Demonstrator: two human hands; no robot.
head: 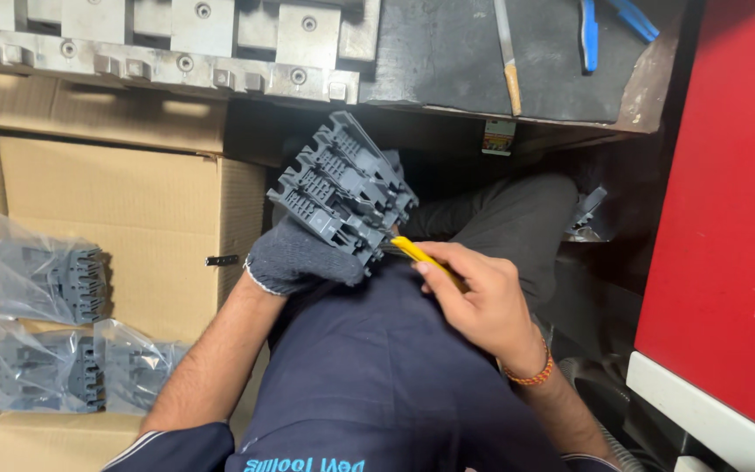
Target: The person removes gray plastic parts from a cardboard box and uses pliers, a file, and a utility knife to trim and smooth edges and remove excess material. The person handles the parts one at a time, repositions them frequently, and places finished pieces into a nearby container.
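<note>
Right hand [482, 297] fingers pinch a yellow-handled cutter [419, 255] against the near edge of the grey plastic moulded part [342, 188], which the gloved left hand [294, 258] grips from beneath, above the lap.

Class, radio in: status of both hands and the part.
Left hand, gloved, grips grey plastic part. Right hand holds yellow-handled tool at its edge. Nothing in the way.

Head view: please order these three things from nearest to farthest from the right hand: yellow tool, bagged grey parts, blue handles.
1. yellow tool, held in the right hand.
2. blue handles, top right on the bench.
3. bagged grey parts, far left on the carton.
</note>
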